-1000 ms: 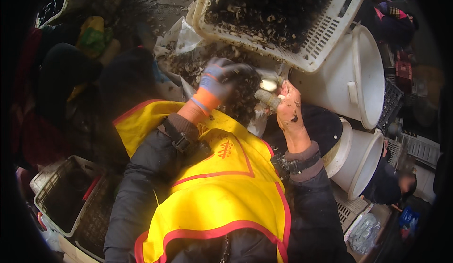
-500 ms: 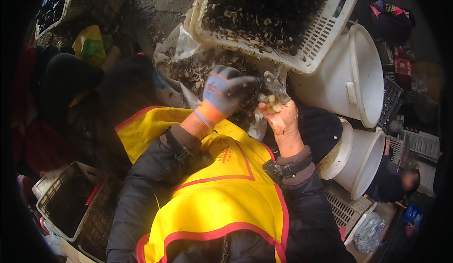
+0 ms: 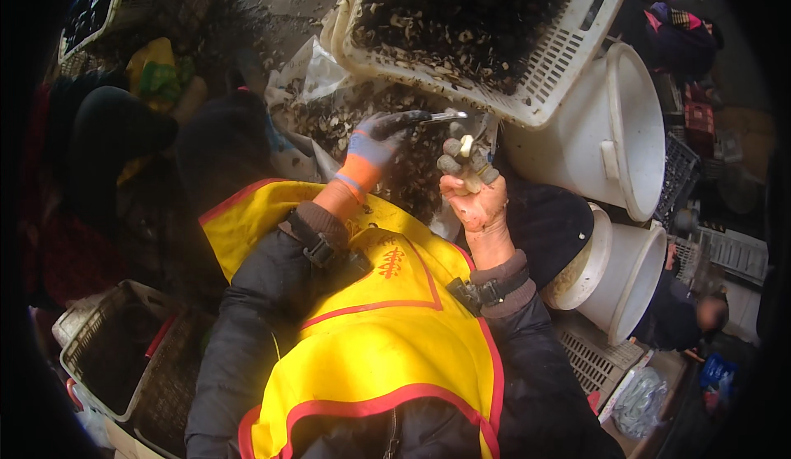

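On the near side of the white slotted plastic crate, the grey-and-orange-gloved left hand gripped a slim silvery metal tool. There, the right hand, wearing grey finger covers, pinched a small cream-coloured piece.

Red-edged yellow apron, blue-grey glove with orange cuff, silvery tool, black sleeves

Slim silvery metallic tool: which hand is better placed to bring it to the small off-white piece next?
Probably the left. The left hand, in a blue-grey and orange glove, holds the tool, tip pointing rightward; the right hand is occupied, its grey-covered fingers holding the piece.
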Available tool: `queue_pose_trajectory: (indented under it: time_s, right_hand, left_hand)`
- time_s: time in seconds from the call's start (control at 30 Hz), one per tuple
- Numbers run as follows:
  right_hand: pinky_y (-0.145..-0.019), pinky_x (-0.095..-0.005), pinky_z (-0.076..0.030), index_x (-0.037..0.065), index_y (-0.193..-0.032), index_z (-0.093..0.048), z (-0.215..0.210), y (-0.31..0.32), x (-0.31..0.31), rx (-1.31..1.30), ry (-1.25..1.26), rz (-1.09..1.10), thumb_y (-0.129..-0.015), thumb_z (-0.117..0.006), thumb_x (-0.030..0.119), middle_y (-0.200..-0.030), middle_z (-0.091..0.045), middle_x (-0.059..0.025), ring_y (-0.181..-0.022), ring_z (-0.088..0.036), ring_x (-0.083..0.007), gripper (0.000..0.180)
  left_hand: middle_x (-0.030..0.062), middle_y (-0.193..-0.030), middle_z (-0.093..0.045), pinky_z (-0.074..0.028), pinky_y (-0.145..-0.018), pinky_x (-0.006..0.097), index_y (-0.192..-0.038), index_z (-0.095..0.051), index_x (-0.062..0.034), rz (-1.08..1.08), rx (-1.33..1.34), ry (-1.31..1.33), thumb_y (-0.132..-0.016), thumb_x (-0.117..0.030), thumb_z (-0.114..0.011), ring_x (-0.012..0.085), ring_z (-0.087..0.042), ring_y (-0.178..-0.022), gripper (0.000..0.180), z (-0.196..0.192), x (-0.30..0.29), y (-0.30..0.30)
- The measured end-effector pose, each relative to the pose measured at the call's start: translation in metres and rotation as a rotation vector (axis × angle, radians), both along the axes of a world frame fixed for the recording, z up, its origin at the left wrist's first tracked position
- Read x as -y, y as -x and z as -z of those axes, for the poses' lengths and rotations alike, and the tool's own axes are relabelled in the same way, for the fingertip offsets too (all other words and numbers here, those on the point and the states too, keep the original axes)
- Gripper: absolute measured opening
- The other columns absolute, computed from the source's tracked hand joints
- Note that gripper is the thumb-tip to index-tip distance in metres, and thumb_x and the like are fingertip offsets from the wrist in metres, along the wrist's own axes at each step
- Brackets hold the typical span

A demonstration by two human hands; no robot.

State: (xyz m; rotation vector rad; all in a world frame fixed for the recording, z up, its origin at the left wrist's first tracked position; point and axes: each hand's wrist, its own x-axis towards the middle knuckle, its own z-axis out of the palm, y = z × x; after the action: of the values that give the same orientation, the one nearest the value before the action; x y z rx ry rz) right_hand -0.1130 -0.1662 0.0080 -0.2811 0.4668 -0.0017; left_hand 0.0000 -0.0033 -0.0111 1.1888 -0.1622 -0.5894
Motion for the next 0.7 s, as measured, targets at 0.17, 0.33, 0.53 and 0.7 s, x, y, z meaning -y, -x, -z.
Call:
queue_pose_trajectory:
  time_s: [0.17, 0.33, 0.53, 0.7]
  right_hand:
    - [-0.074, -0.0397, -0.061, 0.013, -0.121, -0.063, 0.002, 0.011, -0.001, -0.111, 0.421, 0.005, -0.096, -0.06, 0.031, -0.108, -0.071, -0.008, -0.096, -0.07, -0.0251, 0.031]
    - [-0.07, -0.0331, -0.052, 0.008, -0.115, -0.065, 0.001, 0.001, -0.004, -0.009, 0.034, 0.112, -0.093, -0.057, 0.018, -0.109, -0.071, -0.0072, -0.098, -0.065, -0.0228, 0.025]
    - [-0.068, -0.0328, -0.053, 0.009, -0.117, -0.063, 0.0, 0.0, -0.005, -0.104, 0.14, 0.073, -0.094, -0.059, 0.018, -0.106, -0.07, -0.0073, -0.094, -0.066, -0.0217, 0.025]
    - [-0.07, -0.0344, -0.055, 0.009, -0.12, -0.062, 0.002, 0.004, -0.005, -0.176, 0.419, 0.074, -0.095, -0.061, 0.023, -0.109, -0.07, -0.0069, -0.094, -0.066, -0.0211, 0.028]
  left_hand:
    - [0.0079, -0.106, -0.069, -0.051, -0.088, 0.031, -0.117, -0.072, -0.0096, 0.135, 0.743, -0.224, -0.086, -0.005, -0.067, 0.0188, -0.064, -0.099, 0.032, 0.007, -0.002, -0.002]
    - [0.009, -0.103, -0.069, -0.051, -0.088, 0.033, -0.116, -0.073, -0.0109, 0.044, 0.833, -0.317, -0.084, -0.005, -0.07, 0.0217, -0.064, -0.098, 0.033, 0.012, -0.002, -0.002]
    - [0.0103, -0.103, -0.068, -0.049, -0.087, 0.038, -0.115, -0.073, -0.0108, 0.021, 0.517, -0.339, -0.081, -0.008, -0.07, 0.0266, -0.062, -0.098, 0.035, 0.014, 0.0, -0.004]
    - [0.0101, -0.104, -0.069, -0.05, -0.086, 0.035, -0.114, -0.074, -0.0128, 0.042, 0.657, -0.176, -0.082, -0.006, -0.068, 0.0256, -0.063, -0.096, 0.033, 0.019, 0.0, -0.004]
